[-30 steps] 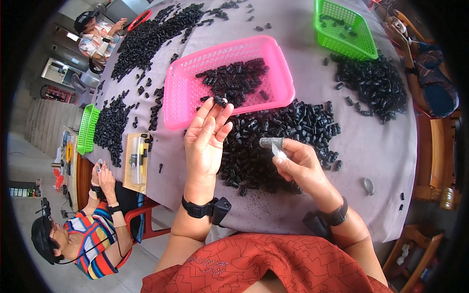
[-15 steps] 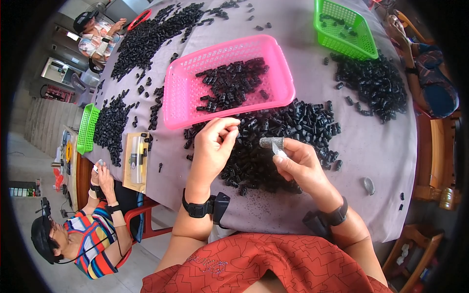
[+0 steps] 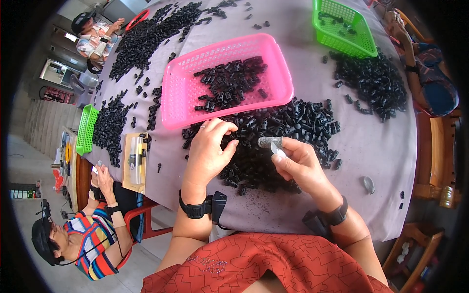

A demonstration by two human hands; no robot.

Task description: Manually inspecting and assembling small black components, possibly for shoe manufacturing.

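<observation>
My left hand [image 3: 209, 149] hovers over the near left side of a pile of small black plastic parts [image 3: 298, 122]. Its thumb and forefinger are apart, with nothing visible between them; the other fingers curl in. My right hand [image 3: 304, 158] is above the pile's right side, thumb bent against the forefinger. A grey, rough-looking sleeve [image 3: 270, 142] covers that fingertip. Between thumb and forefinger sits a small pale translucent piece [image 3: 277, 150], partly hidden. Just beyond my hands, a pink plastic basket [image 3: 183, 105] overlaps the pile's far edge and holds more black parts.
Green baskets stand far right [image 3: 337, 46] and at the left [image 3: 88, 129], beside other black piles. A clear oval piece [image 3: 368, 185] lies to the right on the cloth. A wooden board [image 3: 128, 166] carries a clear tube. Other people sit around the table.
My left thumb and forefinger have parted from a pinch, and the hand has shifted slightly left. My right hand stays almost still, holding the pale piece.
</observation>
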